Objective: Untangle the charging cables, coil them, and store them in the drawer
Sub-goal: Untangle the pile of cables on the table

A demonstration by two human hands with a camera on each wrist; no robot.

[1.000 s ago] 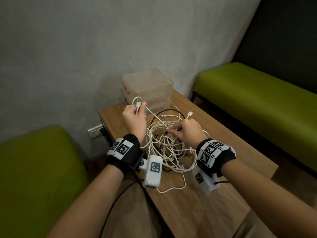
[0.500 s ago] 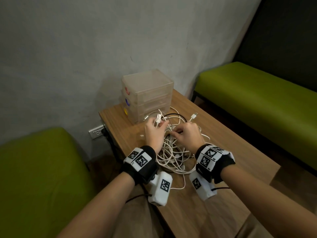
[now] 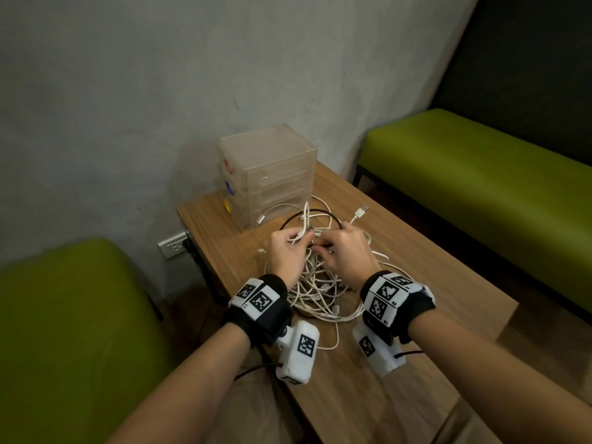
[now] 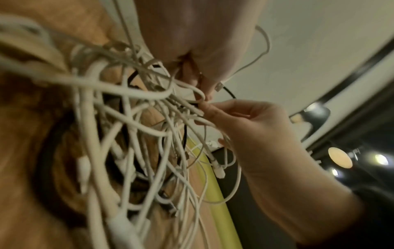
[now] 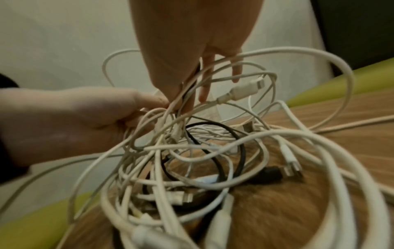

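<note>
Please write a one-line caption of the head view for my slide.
Both hands, left hand and right hand, pinch strands in a tangle of cables on a wooden table, beside a clear drawer unit.

Your cable tangle (image 3: pixel 315 283) is mostly white, with one black cable (image 3: pixel 307 213) looping through its far side. It sits on a brown wood-grain table (image 3: pixel 426 302). Behind the tangle, the drawer unit (image 3: pixel 282 174) is frosted clear with red, blue and yellow dots. Both benches (image 3: pixel 480 187) are lime green. Your wristbands (image 3: pixel 262 302) are black with black-and-white square markers.
</note>
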